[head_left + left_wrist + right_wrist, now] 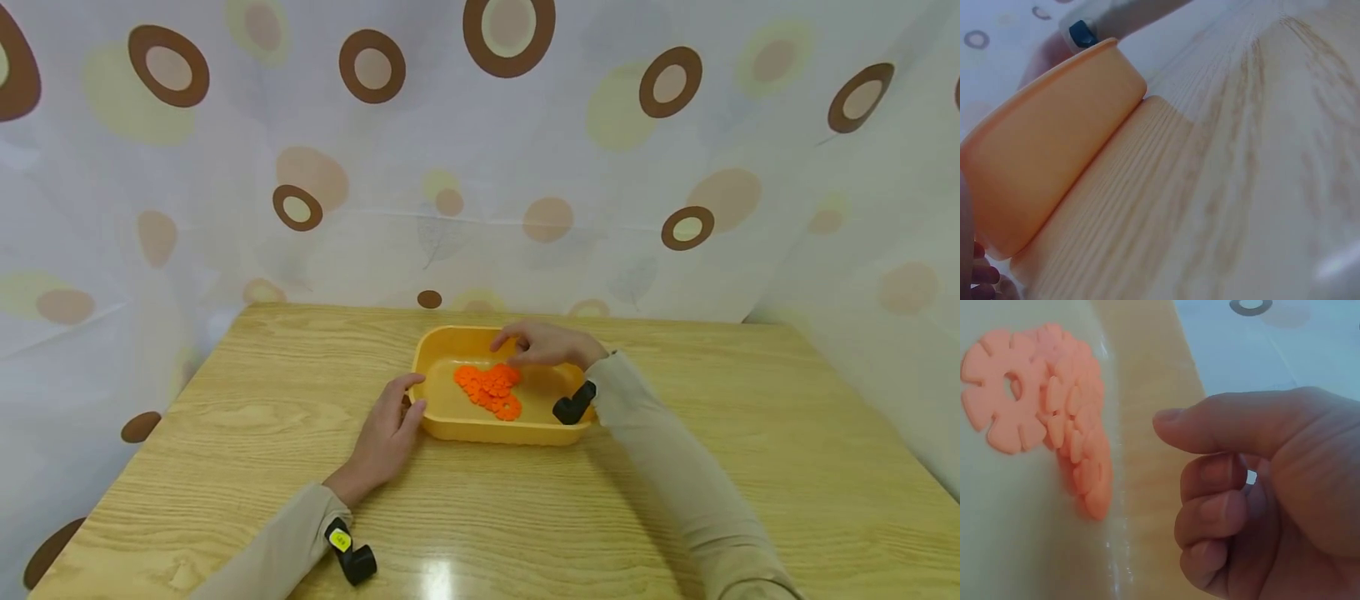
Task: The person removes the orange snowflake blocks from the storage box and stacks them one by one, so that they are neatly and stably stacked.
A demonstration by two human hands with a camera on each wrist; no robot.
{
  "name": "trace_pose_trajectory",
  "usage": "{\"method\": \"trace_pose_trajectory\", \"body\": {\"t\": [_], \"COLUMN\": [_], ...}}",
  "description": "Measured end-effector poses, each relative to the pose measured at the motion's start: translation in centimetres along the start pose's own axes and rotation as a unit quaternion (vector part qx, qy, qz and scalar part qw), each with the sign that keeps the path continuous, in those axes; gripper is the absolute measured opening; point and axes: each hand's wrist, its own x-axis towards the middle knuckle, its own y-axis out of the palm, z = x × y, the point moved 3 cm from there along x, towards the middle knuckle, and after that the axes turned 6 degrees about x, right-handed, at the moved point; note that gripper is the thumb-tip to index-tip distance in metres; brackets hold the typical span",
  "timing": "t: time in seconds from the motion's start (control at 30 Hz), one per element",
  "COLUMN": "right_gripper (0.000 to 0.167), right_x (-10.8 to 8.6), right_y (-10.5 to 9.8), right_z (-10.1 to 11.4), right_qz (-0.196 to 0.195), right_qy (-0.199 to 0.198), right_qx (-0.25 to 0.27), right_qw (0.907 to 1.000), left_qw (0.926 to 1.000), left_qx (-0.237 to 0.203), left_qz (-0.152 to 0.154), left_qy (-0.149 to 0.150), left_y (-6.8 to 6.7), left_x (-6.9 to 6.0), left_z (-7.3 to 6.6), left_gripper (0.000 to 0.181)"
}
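Observation:
A yellow plastic tub (487,433) stands on the table with a small pile of orange notched discs (487,387) inside. My left hand (386,433) holds the tub's left end, its index finger and thumb at the rim; its other fingers are partly hidden there. Over the tub's right half is my right hand (551,343), to the right of the pile, with nothing in its grasp. In the right wrist view, that hand's thumb is stretched out and several fingers curl loosely, apart from the flower-like discs (1007,390). The left wrist view shows the tub's outer wall (1054,137).
The wooden table (255,408) extends on both sides of the tub and in front of it. Behind it hangs a pale curtain (480,142) printed with brown rings and spots. Small black wrist devices sit on the left sleeve (270,550) and the right sleeve (675,467).

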Motion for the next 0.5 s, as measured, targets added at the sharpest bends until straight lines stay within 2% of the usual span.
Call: {"method": "trace_pose_trajectory", "body": {"t": [0.23, 0.5], "right_gripper": [0.040, 0.049], "right_x": [0.26, 0.23], "right_y": [0.06, 0.53], "right_z": [-0.40, -0.77], "right_qz": [0.017, 0.040], "right_qy": [0.000, -0.004], "right_qx": [-0.011, -0.018], "right_qw": [0.9998, 0.9990], "left_qw": [0.9999, 0.9995], "left_qx": [0.007, 0.015], "left_qz": [-0.006, -0.020], "left_qy": [0.010, 0.017], "left_y": [0.06, 0.10], "left_x": [0.29, 0.03], "left_z": [-0.02, 0.14], "left_gripper": [0.032, 0.032]}}
